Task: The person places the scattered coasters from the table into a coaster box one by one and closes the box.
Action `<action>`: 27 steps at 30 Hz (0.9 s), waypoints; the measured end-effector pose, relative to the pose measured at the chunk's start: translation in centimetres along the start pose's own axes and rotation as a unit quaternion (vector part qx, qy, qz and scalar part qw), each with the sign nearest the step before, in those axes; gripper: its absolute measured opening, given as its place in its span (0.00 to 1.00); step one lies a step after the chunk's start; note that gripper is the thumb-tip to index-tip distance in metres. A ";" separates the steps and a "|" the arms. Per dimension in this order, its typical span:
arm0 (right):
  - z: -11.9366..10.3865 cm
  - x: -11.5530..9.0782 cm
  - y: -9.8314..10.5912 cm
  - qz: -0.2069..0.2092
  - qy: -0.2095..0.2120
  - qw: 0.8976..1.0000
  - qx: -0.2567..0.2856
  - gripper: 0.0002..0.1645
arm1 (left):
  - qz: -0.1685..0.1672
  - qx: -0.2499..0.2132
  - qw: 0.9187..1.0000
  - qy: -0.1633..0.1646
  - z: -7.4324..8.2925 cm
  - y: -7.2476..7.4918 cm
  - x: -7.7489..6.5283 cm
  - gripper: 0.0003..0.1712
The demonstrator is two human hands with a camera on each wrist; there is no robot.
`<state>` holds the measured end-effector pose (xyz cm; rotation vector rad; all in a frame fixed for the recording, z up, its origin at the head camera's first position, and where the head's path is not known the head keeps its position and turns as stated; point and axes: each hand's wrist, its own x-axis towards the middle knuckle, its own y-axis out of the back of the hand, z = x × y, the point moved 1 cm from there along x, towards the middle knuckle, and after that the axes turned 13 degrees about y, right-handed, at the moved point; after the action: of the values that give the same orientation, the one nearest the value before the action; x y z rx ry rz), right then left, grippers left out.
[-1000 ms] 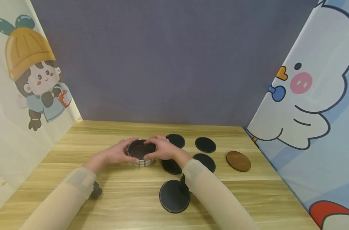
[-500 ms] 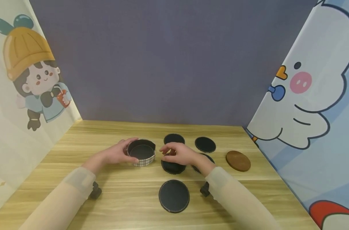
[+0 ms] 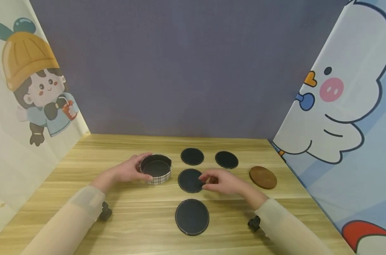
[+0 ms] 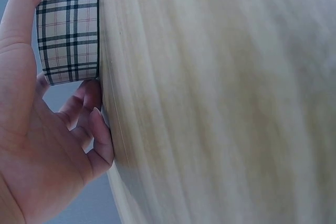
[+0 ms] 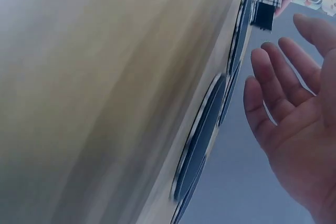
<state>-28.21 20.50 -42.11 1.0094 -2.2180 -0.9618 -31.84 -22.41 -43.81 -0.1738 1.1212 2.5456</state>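
My left hand (image 3: 129,170) holds a round coaster holder (image 3: 159,181) by its left side, thumb at the front and fingers behind. The holder has a plaid outer wall (image 4: 71,30), a black inside and a gap in its rim at the right. It stands on the table with its open top up. My right hand (image 3: 223,181) hovers over the coasters, fingers loosely bent and nothing between them. Its fingertips overlap the right edge of a black round coaster (image 3: 189,180) in the head view. Below this hand another coaster is hidden. In the right wrist view a coaster (image 5: 202,135) lies flat beside the hand.
More black coasters lie around: one at the front (image 3: 192,216), one at the back (image 3: 192,156) and one at the back right (image 3: 226,160). A brown wooden disc (image 3: 263,177) lies farther right. A grey panel (image 3: 180,71) stands behind the wooden table (image 3: 142,219).
My right hand has left the holder's rim and moved right, over the coasters, uncovering those behind and in front. My left hand and the holder have stayed in place.
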 end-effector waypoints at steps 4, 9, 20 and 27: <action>0.4 -2.3 0.9 0.010 0.001 1.000 0.016 0.24 | -0.003 -0.003 1.000 0.000 0.1 0.0 0.0 0.67; 0.8 -5.0 1.9 0.016 -0.026 1.000 0.006 0.25 | -0.005 -0.003 1.000 0.002 0.2 0.0 0.0 0.67; 2.9 -8.7 3.4 0.049 -0.069 0.996 -0.035 0.32 | 0.002 0.001 1.000 -0.002 0.5 0.1 -0.2 0.68; 3.9 -8.4 3.5 0.043 -0.094 0.992 -0.068 0.39 | 0.008 0.010 1.000 -0.007 0.0 0.0 0.1 0.67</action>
<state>-27.46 30.30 -43.17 0.7834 -2.2895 -1.1928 -31.90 -22.36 -43.78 -0.1426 1.1470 2.5443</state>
